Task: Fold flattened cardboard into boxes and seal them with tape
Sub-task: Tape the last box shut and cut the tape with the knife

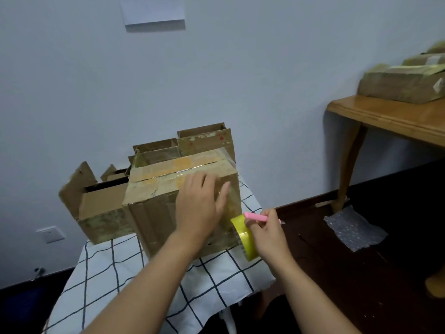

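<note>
Cardboard box (pixel 154 208) stands on the checked tablecloth (pixel 134 268), left hand (pixel 199 206) pressing flat with fingers together on its taped side, right hand (pixel 267 235) gripping tape roll (pixel 243 235) and pink cutter (pixel 258 217).

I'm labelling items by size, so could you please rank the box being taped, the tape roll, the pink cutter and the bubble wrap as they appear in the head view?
1. Box being taped, clearly largest.
2. Bubble wrap.
3. Tape roll.
4. Pink cutter, partly hidden in the right hand.
The bubble wrap lies farther from the camera, so its true size may be understated.
</note>
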A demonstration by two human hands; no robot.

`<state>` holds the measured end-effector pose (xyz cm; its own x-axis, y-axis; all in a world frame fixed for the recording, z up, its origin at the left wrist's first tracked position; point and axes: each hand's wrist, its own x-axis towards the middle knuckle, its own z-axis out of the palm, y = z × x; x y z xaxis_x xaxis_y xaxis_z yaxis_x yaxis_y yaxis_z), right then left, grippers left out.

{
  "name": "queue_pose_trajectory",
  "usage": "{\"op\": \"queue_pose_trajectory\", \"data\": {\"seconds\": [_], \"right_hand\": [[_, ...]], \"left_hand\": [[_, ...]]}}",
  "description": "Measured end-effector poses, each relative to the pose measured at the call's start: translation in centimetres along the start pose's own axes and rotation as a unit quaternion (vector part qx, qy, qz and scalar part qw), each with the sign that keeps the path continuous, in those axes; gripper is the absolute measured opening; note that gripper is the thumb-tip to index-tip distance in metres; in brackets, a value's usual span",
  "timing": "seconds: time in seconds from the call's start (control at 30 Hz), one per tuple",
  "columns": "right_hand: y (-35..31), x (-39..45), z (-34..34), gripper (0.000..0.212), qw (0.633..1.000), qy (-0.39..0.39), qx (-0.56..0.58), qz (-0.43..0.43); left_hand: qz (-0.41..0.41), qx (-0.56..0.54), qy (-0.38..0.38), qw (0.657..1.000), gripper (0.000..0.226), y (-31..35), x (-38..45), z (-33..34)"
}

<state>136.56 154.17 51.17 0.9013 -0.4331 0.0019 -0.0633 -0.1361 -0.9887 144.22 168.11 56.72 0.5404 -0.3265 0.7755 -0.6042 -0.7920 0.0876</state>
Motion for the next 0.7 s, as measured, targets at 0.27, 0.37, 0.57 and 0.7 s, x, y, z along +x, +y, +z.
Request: {"op": "queue_pose_trajectory", "data": {"seconds": [0.27, 0.37, 0.57, 0.7], "right_hand": [[0.0, 0.0, 0.0, 0.014, 1.0, 0.003, 0.029, 0.009], [0.2, 0.2, 0.0, 0.011, 1.0, -0.007, 0.018, 0.006], [-1.5, 0.7, -2.3, 0.043, 0.971, 0.072, -0.208, -0.095], [-3.8, 1.4, -3.2, 0.031, 0.976, 0.146, -0.02, -0.162]], "left_hand": [[-0.433, -0.419, -0.278, 0.748, 0.074, 3.1, -5.7, 2.7], [-0.502, -0.482, -0.232, 0.679, 0.063, 4.0, -6.4, 3.3], [-0.49, -0.533, -0.205, 0.659, 0.041, 4.7, -5.9, 2.9], [-0.477, -0.53, -0.206, 0.67, 0.046, 4.5, -5.7, 2.4]]}}
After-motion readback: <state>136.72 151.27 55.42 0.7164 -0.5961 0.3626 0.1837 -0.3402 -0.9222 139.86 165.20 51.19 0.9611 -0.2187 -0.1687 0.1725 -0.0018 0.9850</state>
